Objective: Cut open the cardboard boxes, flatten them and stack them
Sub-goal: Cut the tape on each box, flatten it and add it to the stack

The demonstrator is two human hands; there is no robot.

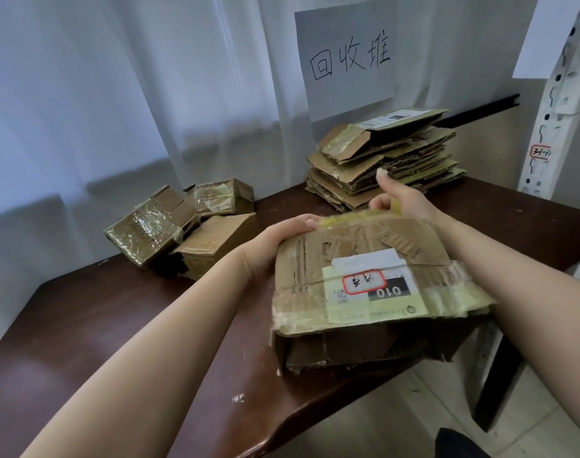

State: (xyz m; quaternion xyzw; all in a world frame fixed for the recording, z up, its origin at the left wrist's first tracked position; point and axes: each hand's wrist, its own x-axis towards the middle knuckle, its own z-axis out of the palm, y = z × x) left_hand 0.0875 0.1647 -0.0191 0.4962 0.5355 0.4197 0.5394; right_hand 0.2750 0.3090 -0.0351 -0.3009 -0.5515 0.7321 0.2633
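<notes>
A: Head view: how far along is the job?

B: Well on, I'd judge. A tall stack of flattened boxes (386,160) sits at the far side of the dark wooden table (93,325), under a handwritten paper sign (346,57). Three taped boxes (183,223) wait unopened, far left.

A: And the one in hand?

B: A scuffed, collapsing corrugated box (371,282) above the table's near edge, its label (371,289) torn, glossy tape wrinkled. The left hand (282,239) clamps its far left corner; the right hand (401,196) pinches yellowish tape at the far edge, thumb raised.
</notes>
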